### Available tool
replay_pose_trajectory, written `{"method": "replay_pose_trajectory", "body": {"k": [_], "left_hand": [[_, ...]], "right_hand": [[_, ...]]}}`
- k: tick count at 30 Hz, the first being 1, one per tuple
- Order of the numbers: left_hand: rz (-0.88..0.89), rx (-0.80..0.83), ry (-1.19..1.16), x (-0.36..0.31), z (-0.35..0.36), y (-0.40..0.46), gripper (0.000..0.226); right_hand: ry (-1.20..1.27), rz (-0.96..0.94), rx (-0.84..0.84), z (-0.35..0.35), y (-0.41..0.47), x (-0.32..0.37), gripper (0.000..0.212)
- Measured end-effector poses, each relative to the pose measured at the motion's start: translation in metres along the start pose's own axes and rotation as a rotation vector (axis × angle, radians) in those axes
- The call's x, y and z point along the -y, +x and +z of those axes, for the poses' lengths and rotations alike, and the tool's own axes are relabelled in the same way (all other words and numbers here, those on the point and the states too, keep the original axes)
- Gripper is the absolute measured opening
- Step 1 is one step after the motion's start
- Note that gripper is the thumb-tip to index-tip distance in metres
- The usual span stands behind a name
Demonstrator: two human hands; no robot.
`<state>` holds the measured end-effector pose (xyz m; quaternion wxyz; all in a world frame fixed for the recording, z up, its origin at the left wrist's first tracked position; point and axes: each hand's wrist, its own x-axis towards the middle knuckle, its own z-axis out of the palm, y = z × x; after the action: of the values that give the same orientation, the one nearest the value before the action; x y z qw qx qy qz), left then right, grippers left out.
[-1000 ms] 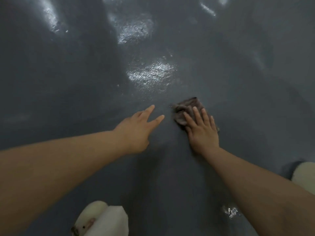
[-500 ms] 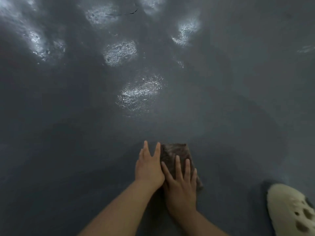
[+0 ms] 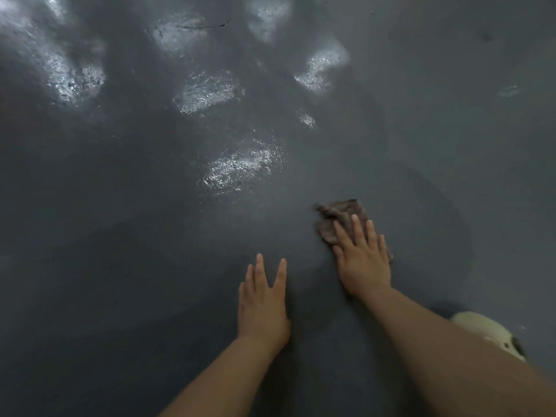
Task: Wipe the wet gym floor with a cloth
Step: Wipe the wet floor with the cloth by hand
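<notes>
Dim scene, bright glare patches on wet floor (image 3: 120, 236), soft blur, wide-angle bending
</notes>
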<state>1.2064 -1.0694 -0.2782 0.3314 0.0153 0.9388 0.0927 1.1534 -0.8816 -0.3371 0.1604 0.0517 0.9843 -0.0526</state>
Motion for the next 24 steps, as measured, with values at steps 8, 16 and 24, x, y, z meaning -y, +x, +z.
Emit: {"method": "replay_pose_trajectory", "body": {"k": [8, 16, 24], "left_hand": [[-0.015, 0.136, 0.104, -0.031, 0.041, -0.02, 0.12], [-0.03, 0.144, 0.164, -0.039, 0.048, -0.018, 0.128], [-0.015, 0.159, 0.174, -0.04, 0.047, -0.016, 0.13]], "right_hand": [[0.178, 0.264, -0.068, 0.047, -0.115, 0.01, 0.054], [0.062, 0.05, 0.018, 0.039, -0.098, -0.023, 0.056], [0.069, 0.237, -0.054, 0.015, -0.056, -0.1, 0.053]]}}
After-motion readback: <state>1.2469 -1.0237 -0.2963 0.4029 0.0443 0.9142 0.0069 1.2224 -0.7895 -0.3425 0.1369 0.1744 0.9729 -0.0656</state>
